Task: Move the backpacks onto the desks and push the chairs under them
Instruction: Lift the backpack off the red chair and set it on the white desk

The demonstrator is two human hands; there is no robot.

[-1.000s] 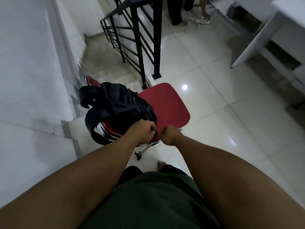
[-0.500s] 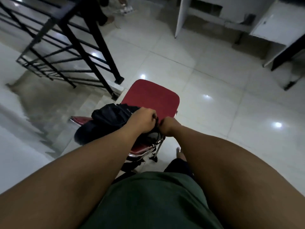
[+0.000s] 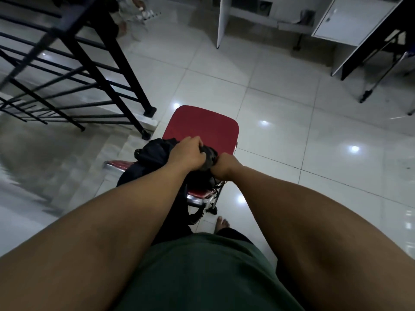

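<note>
Head view looks steeply down on a red chair [image 3: 203, 129] standing on glossy pale floor tiles [image 3: 280, 135] that mirror small ceiling lights. Its seat is a rounded, matte red pad, and the padded backrest, edged in bright chrome tubing, lies nearer the person. A black backpack [image 3: 155, 153] of soft, crumpled fabric is draped over that backrest, slumping toward 8 o'clock with a strap dangling below the frame. The left hand [image 3: 187, 154] is clenched around a bunched fold at the top of the backpack, knuckles up. Just beside it, at 3 o'clock from it, the right hand [image 3: 222, 164] is curled tight at the same spot; whether it grasps the fabric or the chair's back rail underneath cannot be told. Both bare forearms run down to the bottom corners, framing a dark green garment [image 3: 202, 272], and a bare foot [image 3: 222, 223] shows on the tiles below the chair. At 10 o'clock stands a black metal railing [image 3: 107, 55] of square posts and thin horizontal bars, with pale stair steps descending beneath it. At 1 o'clock a white, flat-panelled desk [image 3: 222, 21] stands against the wall, well apart from the chair, and at 2 o'clock sits a white cabinet door [image 3: 350, 19] with a small round lock. No writing or brand is legible anywhere.
</note>
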